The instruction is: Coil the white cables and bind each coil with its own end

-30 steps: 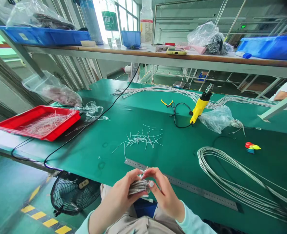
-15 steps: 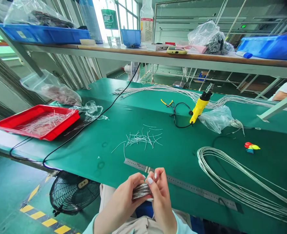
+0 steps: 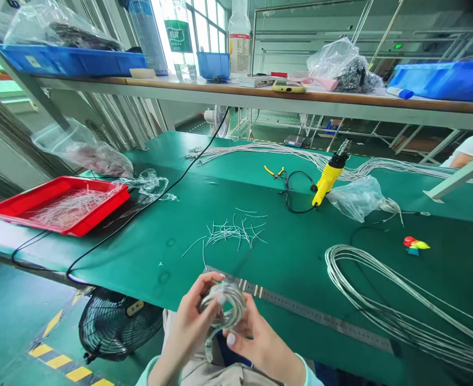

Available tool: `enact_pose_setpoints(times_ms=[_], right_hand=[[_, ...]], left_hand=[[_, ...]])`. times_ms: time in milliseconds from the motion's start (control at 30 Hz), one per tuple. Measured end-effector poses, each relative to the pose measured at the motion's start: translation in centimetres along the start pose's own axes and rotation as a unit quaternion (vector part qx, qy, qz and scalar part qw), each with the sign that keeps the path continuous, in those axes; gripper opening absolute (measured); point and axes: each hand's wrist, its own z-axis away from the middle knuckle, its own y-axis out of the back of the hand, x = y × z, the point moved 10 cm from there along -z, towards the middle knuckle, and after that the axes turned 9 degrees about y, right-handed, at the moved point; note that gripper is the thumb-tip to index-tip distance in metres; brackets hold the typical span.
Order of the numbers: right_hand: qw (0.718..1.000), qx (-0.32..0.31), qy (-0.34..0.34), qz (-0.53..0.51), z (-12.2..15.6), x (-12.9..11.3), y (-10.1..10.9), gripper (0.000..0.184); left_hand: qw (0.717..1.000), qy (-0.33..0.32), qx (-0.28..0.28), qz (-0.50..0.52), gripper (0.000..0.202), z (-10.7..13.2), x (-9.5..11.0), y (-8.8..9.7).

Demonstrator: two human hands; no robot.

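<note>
A small round coil of silvery-grey cable [image 3: 236,306] is held up over the table's front edge, its ring facing me. My left hand [image 3: 194,311] grips its left side, thumb across the front and fingers behind. On the lower right, my right hand [image 3: 256,338] holds the coil between thumb and fingers; some fingertips are hidden behind it. A short end of the cable hangs below the ring. Just beyond the hands lies a steel ruler [image 3: 300,308] with pale bands around it. Short white wire pieces [image 3: 232,231] are scattered farther back.
A long loop of cable [image 3: 360,284] lies at right. Behind stand a yellow heat gun [image 3: 328,179], yellow-handled pliers [image 3: 274,172] and a plastic bag [image 3: 357,198]. A red tray [image 3: 75,228] sits at left, near a black cord [image 3: 148,206]. A shelf [image 3: 220,91] spans the back.
The coil has turned from edge-on to ring-facing and shifted slightly left. My right hand has moved from its near side to the lower right, uncovering more of the ruler.
</note>
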Motion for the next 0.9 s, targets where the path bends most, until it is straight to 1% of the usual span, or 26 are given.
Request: enact_pose_setpoints(times_ms=[33, 67, 100, 167, 267, 333, 367, 467, 500, 533, 600, 667, 733, 800, 900], right_hand=[[0.997, -0.047, -0.031, 0.053, 0.4, 0.8, -0.3, 0.056], [0.991, -0.075, -0.055, 0.099, 0.8, 1.5, -0.3, 0.047], [0.986, -0.075, -0.067, 0.136, 1.0, 1.9, 0.3, 0.037], [0.976, -0.03, -0.063, 0.205, 1.1, 1.8, 2.2, 0.023], [0.948, 0.036, -0.041, 0.314, 0.8, 0.8, 4.8, 0.015], [0.927, 0.049, -0.019, 0.371, 0.4, 0.0, 5.6, 0.018], [0.919, 0.044, -0.006, 0.393, 0.2, -0.4, 5.7, 0.025], [0.898, 0.003, 0.027, 0.439, -0.3, -1.1, 4.9, 0.066], [0.891, -0.01, 0.033, 0.452, -0.4, -1.2, 4.6, 0.075], [0.885, -0.022, 0.036, 0.464, -0.4, -1.3, 4.4, 0.077], [0.875, -0.039, 0.04, 0.482, -0.3, -1.4, 4.2, 0.069], [0.87, -0.052, 0.044, 0.489, 0.0, -1.4, 4.2, 0.06], [0.867, -0.06, 0.05, 0.492, 0.2, -1.6, 4.2, 0.055], [0.864, -0.061, 0.056, 0.496, 0.4, -2.0, 4.4, 0.049], [0.862, -0.053, 0.059, 0.501, 0.4, -2.7, 4.6, 0.039]], left_hand=[[0.999, 0.035, 0.011, 0.034, 0.043, -0.6, -0.7, 0.3], [0.996, 0.067, 0.018, 0.062, 0.048, -1.1, -1.5, 0.5], [0.992, 0.094, 0.023, 0.082, 0.053, -1.7, -2.3, 0.5], [0.987, 0.126, 0.026, 0.093, 0.06, -2.7, -3.7, 0.5], [0.983, 0.167, 0.012, 0.077, 0.066, -3.9, -5.6, 0.2], [0.979, 0.196, -0.01, 0.064, 0.066, -4.2, -6.5, -0.5], [0.976, 0.207, -0.022, 0.059, 0.066, -4.2, -6.8, -0.9], [0.971, 0.228, -0.057, 0.047, 0.06, -3.8, -7.1, -2.5], [0.97, 0.231, -0.065, 0.045, 0.057, -3.6, -7.1, -2.9], [0.969, 0.233, -0.071, 0.045, 0.055, -3.4, -7.2, -3.4], [0.968, 0.234, -0.078, 0.048, 0.054, -3.1, -7.4, -3.9], [0.966, 0.238, -0.085, 0.054, 0.059, -2.9, -7.7, -4.2], [0.963, 0.243, -0.096, 0.065, 0.063, -2.6, -8.0, -4.4], [0.959, 0.248, -0.109, 0.081, 0.064, -2.3, -8.1, -4.5], [0.953, 0.244, -0.136, 0.118, 0.061, -1.9, -7.7, -4.8]])
